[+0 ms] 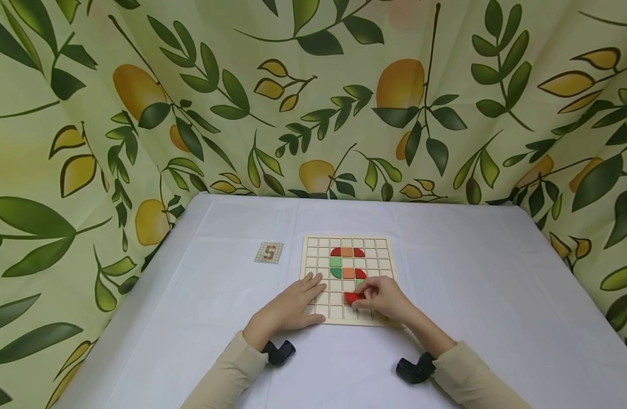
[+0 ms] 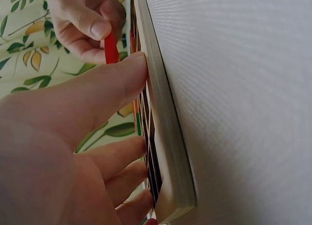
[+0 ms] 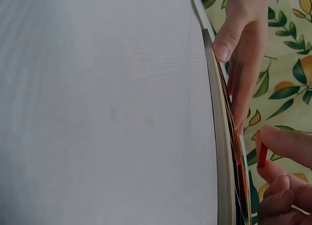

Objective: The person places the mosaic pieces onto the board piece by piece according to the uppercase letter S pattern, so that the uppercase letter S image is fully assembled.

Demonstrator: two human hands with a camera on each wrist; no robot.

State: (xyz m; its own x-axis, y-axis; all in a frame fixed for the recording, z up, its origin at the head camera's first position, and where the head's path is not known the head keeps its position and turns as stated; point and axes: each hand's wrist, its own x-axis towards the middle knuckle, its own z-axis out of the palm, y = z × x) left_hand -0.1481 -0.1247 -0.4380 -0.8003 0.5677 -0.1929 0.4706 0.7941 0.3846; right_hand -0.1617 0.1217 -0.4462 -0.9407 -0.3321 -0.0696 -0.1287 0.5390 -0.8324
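Note:
A pale square board (image 1: 380, 264) with a grid of recessed cells lies on the table. Red, orange and green tiles (image 1: 347, 251) fill some cells, forming a curving figure down its middle. My right hand (image 1: 386, 296) pinches a red tile (image 3: 263, 155) between thumb and fingertips, over the lower middle of the board. A green tile (image 1: 361, 282) sits partly hidden behind those fingers. With fingers spread, my left hand (image 1: 291, 305) rests on the board's left edge, its thumb at the lower rim.
Left of the board lies a small card (image 1: 269, 253) printed with a grid and a coloured S-like figure. White cloth (image 1: 446, 255) covers the table. A leaf-patterned curtain (image 1: 339, 113) hangs behind and at both sides. Black wrist mounts (image 1: 416, 369) sit below each forearm.

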